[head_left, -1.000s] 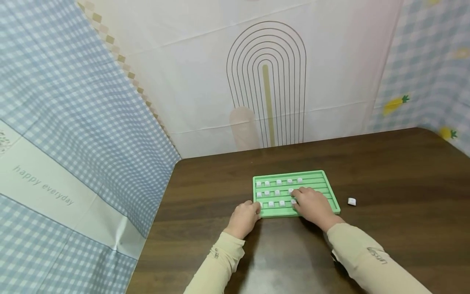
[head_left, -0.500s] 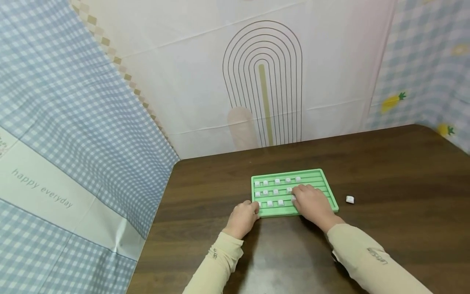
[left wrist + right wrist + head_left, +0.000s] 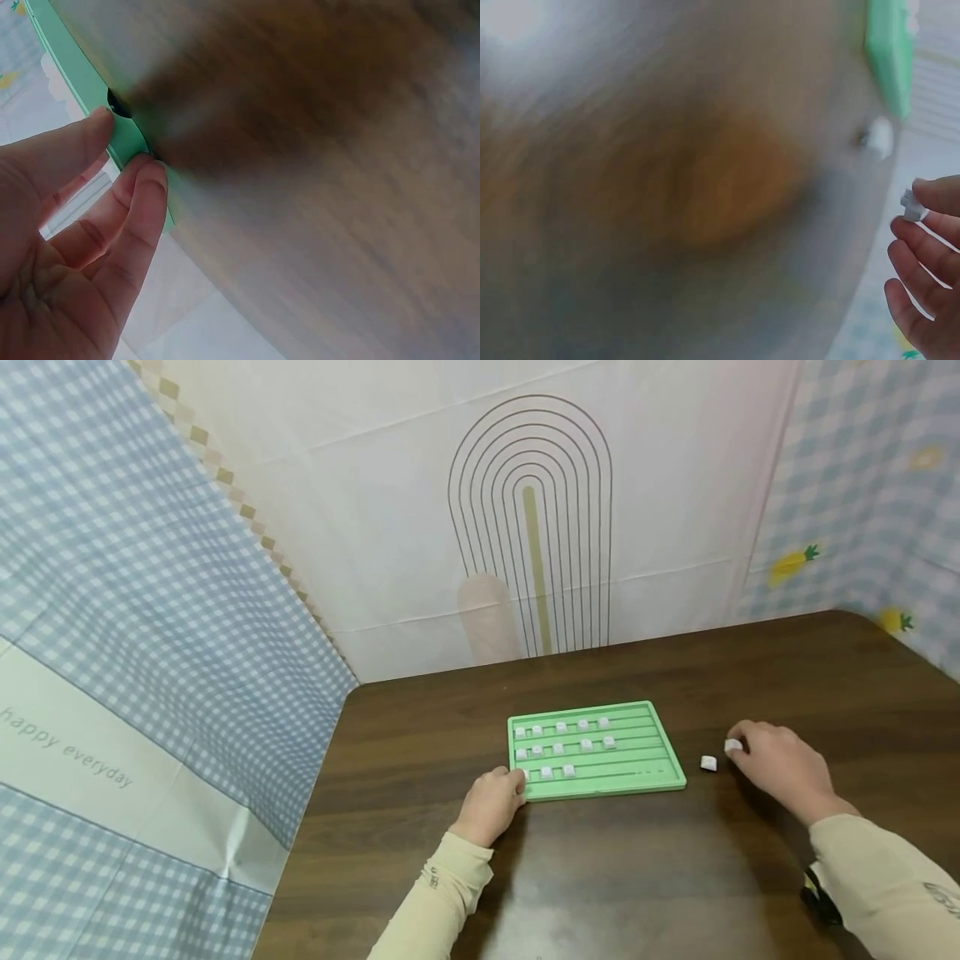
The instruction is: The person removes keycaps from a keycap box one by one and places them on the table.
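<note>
A light green tray [image 3: 600, 792] with grooved rows lies on the table and holds several white keycaps [image 3: 561, 727] in three rows. My left hand [image 3: 491, 806] grips the tray's near left corner, thumb on one side and fingertips on the other in the left wrist view. To the right of the tray, my right hand [image 3: 783, 768] pinches a white keycap [image 3: 913, 206] between thumb and index finger, its other fingers loosely bent. One loose white keycap [image 3: 708, 763] sits on the table between the tray and that hand. My left fingers partly hide the leftmost keycap of the nearest row.
The dark wooden table [image 3: 600, 877] extends around the tray. A white printed curtain [image 3: 390, 527] hangs behind its far edge, and blue checked cloth [image 3: 210, 610] hangs along the left side.
My right hand has left the tray and moved right past the loose keycap, carrying a keycap from the nearest row. My left hand stays on the tray's corner. The view has shifted slightly.
</note>
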A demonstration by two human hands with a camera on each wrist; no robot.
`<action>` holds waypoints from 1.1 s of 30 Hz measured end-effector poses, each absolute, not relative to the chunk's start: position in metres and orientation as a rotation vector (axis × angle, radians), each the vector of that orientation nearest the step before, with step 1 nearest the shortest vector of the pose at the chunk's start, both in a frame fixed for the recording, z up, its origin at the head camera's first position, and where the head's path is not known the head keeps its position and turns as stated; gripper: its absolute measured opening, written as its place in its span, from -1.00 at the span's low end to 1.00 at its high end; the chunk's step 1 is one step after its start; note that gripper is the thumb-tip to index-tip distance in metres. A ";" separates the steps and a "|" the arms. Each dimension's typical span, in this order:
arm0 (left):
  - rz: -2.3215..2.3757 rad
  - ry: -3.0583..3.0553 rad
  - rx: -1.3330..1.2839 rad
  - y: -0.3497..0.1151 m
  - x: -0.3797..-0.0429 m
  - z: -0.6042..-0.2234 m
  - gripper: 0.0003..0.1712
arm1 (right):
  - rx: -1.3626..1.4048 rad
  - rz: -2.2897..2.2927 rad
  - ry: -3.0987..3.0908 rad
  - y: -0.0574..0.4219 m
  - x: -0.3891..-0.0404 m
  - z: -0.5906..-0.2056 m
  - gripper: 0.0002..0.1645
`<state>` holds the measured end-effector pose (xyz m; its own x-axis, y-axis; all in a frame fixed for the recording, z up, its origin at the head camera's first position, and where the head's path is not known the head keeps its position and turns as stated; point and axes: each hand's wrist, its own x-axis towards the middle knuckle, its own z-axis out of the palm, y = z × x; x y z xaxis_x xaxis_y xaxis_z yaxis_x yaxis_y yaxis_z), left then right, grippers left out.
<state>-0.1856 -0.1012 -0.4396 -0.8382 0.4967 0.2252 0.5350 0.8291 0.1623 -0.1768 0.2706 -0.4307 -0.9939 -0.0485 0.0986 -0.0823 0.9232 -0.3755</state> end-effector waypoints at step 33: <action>-0.315 -2.808 -0.771 -0.101 -0.186 -0.441 -0.85 | 0.620 0.531 -2.896 0.116 -0.206 -0.439 -0.73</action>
